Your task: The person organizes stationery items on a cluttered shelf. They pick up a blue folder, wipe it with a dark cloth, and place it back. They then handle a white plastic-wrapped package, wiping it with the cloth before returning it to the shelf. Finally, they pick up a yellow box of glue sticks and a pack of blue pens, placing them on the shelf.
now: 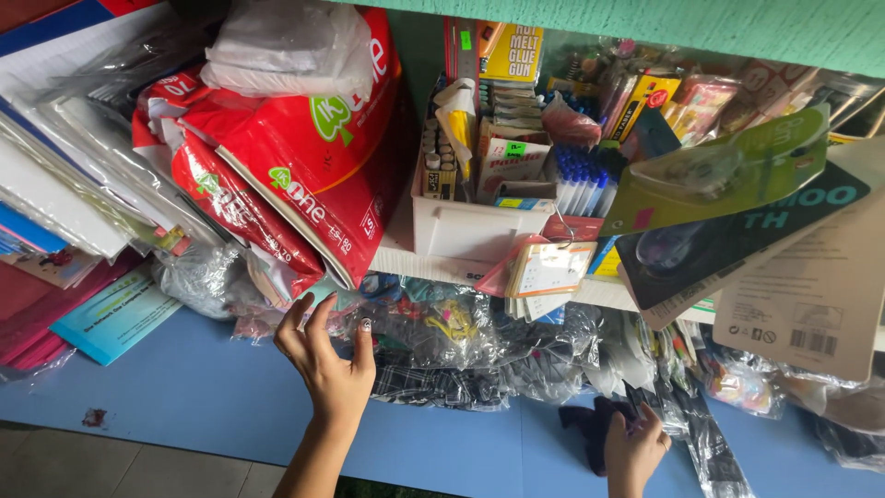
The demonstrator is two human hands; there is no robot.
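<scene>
Two hands are low in my view, so let me walk it from the big stuff down. Widest is the blue shelf (184,397), running edge to edge under everything. On it at the left lean the red bulk packs (304,157), puffy and tilted, with a clear bag slumped on top. At the right hang the carded packages (737,231), overlapping and swinging out over the shelf. Between them sits the white bin (470,231), crammed with stationery, blue pens (581,184) just beside it.

Below the bin lie the clear-wrapped cloth bundles (442,341), a crinkled heap along the back of the shelf. That heap is where the work is. The dark cloth (590,429) lies loose at its right front, near a clear sleeve.

Now the hands. The left hand (332,364) is spread wide, fingers apart, fingertips right at the left end of the heap and holding nothing. The right hand (636,452) has its fingers curled in at the edge of the dark cloth, but I cannot tell whether it truly pinches the cloth or the sleeve.

My call on doing this well: press the left palm flat on the wrapping so the slippery heap stays put, draw low and straight toward the front edge, and stay clear of the tilted red packs and the hanging cards, since a snagged bag looks likely to drag them down
</scene>
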